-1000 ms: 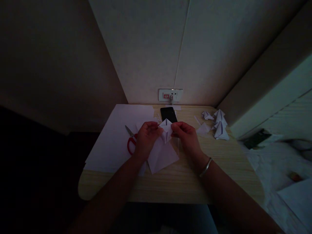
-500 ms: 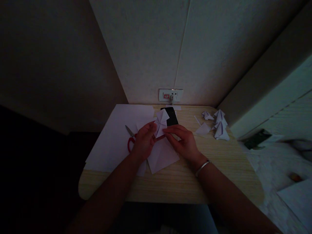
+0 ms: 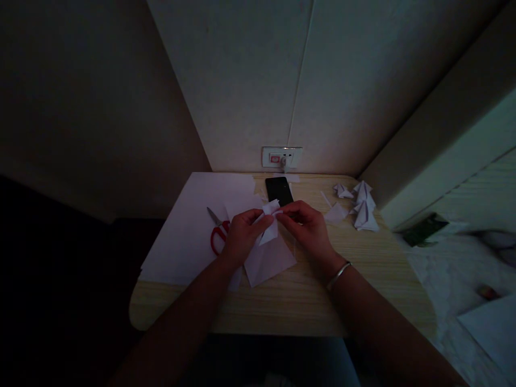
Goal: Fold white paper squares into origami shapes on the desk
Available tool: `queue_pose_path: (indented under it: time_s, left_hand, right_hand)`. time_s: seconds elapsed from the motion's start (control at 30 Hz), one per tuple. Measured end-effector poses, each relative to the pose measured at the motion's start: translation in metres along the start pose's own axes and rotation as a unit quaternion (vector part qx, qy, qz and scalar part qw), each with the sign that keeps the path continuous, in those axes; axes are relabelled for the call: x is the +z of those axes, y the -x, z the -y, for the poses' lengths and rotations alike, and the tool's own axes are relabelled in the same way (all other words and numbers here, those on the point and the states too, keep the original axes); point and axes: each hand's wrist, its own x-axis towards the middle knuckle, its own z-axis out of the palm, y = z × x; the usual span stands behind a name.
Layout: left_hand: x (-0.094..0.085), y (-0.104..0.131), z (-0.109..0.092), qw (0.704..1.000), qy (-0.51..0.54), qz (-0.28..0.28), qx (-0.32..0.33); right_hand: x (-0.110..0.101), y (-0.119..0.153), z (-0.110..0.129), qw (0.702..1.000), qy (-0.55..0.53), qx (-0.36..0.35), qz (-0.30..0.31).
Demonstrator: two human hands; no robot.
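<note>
A small folded white paper (image 3: 269, 232) is held between my two hands over the middle of the table. My left hand (image 3: 244, 232) grips its left side, thumb on top. From the right, my right hand (image 3: 307, 226) pinches its upper edge between thumb and fingers. Beneath lies a flat creased sheet of paper (image 3: 271, 263). Red-handled scissors (image 3: 217, 234) rest on white sheets (image 3: 181, 236), just left of my left hand. A black phone (image 3: 279, 190) lies behind the folded paper, its near end partly covered by my fingers.
Several folded paper pieces (image 3: 365, 207) stand at the table's right rear, beside a flat paper scrap (image 3: 336, 212). A wall socket (image 3: 282, 157) with a plug is above the back edge of the wooden table (image 3: 363, 290). A bed-like quilted surface (image 3: 447, 279) is at right.
The folded paper has been lowered towards me and turned, so its shape looks different. More of the phone shows. My right hand has shifted slightly up and right.
</note>
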Motion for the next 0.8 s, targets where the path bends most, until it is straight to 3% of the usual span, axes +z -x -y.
queue_pose_path:
  time_s: [0.2, 0.37, 0.63, 0.8]
  left_hand:
    - [0.003, 0.002, -0.002, 0.998, 0.044, 0.003, -0.049]
    - [0.008, 0.006, -0.009, 0.992, 0.095, -0.006, -0.085]
    - [0.005, 0.004, -0.002, 0.995, 0.062, 0.013, -0.079]
    - [0.003, 0.003, 0.0, 0.999, 0.015, -0.008, -0.044]
  right_hand:
    - [-0.002, -0.001, 0.004, 0.99, -0.116, 0.025, 0.074]
    - [-0.004, -0.003, 0.007, 0.982, -0.132, 0.065, 0.115]
    - [-0.009, -0.003, 0.003, 0.991, -0.048, -0.017, 0.123]
    - [-0.003, -0.002, 0.007, 0.981, -0.132, 0.113, 0.088]
